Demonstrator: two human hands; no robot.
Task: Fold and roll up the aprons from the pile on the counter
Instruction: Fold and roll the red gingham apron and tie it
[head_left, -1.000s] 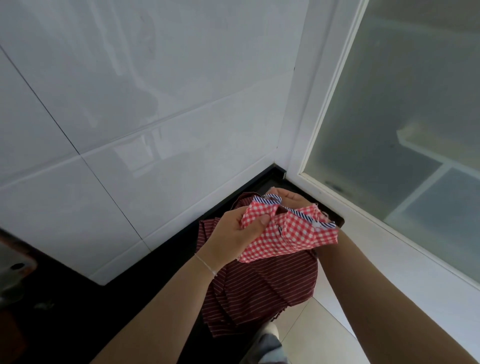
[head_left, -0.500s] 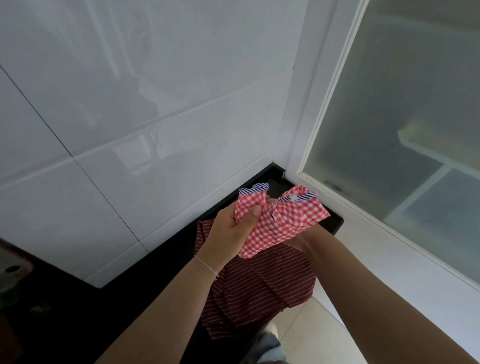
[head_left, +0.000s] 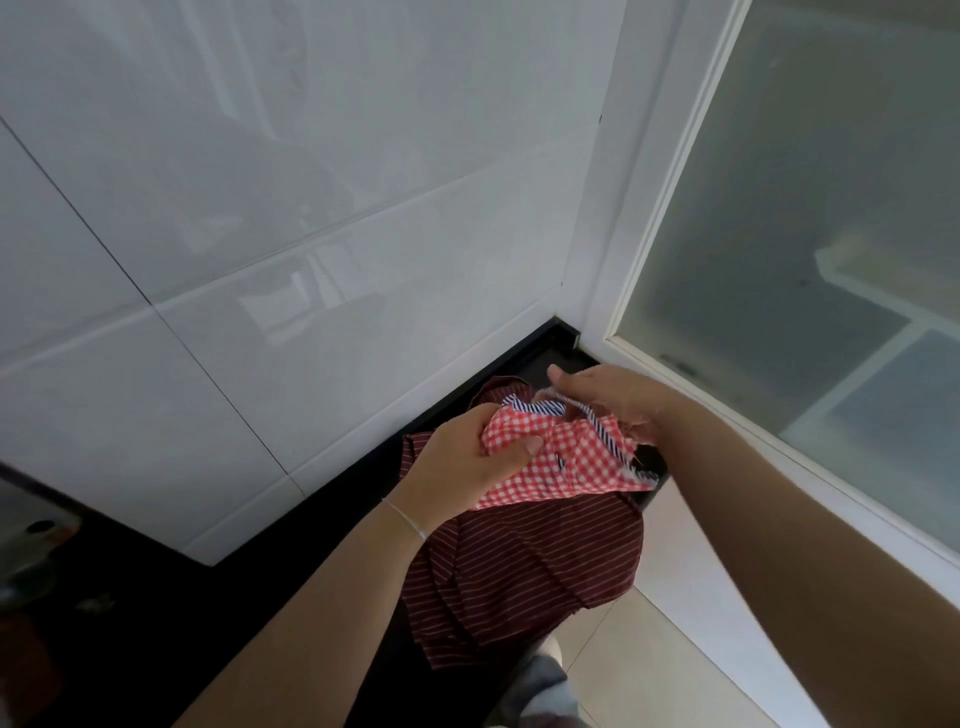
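A red-and-white checked apron (head_left: 566, 462) with blue striped trim is held bunched above the counter. My left hand (head_left: 467, 465) grips its left side, thumb pressed on the cloth. My right hand (head_left: 615, 397) is over the apron's top edge and pinches a thin pale tie string there. Beneath both hands a dark red striped apron (head_left: 519, 566) lies crumpled on the black counter (head_left: 291, 545), hanging over its front edge.
A white tiled wall (head_left: 260, 208) rises behind the counter. A frosted glass door (head_left: 810, 234) in a white frame stands at the right. Pale floor tiles (head_left: 639, 660) show below. Blurred items sit at the far left edge.
My right hand has come from under the checked apron to its top edge and taken the tie string. The apron has dropped slightly and my left hand keeps its grip.
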